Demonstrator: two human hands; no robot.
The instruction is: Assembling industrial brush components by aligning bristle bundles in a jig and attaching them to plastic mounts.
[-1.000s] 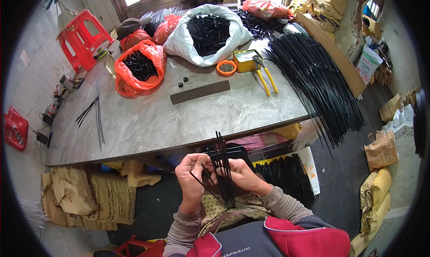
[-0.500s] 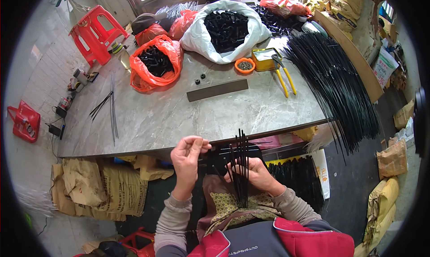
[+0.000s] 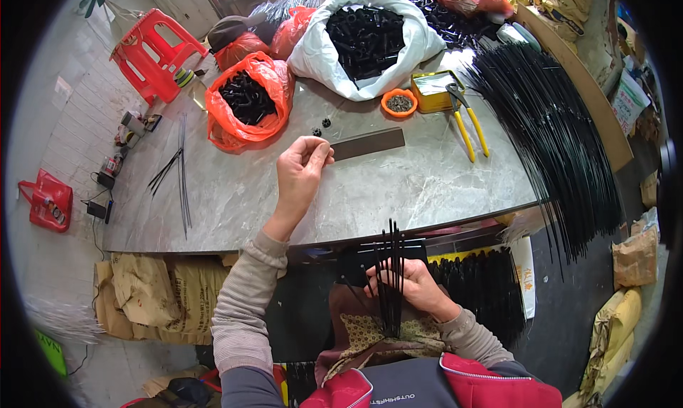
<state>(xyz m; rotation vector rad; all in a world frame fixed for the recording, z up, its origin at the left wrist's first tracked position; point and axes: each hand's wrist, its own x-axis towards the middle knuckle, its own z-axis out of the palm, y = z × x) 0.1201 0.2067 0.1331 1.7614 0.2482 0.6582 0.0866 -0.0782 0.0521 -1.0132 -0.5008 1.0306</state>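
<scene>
My right hand (image 3: 414,285) is closed round several thin black rods (image 3: 393,266), held upright above my lap. Over the table, my left hand (image 3: 302,167) is raised with thumb and fingers pinched together; whatever might be between the fingertips is too small to tell. It covers the left end of a flat dark bar (image 3: 370,143) lying on the tabletop. Just beyond the fingers sit two small black round pieces (image 3: 326,123).
The grey table (image 3: 427,187) bears an orange bag (image 3: 281,113) and a white sack (image 3: 427,41) of black parts, an orange bowl (image 3: 399,103), yellow-handled pliers (image 3: 474,134), a few loose rods (image 3: 183,180) and a big rod bundle (image 3: 562,138). Paper sacks (image 3: 174,287) stand beneath.
My left hand has moved forward and up, from beside the rods to over the table near the dark bar. My right hand still holds the rods. The view has shifted slightly.
</scene>
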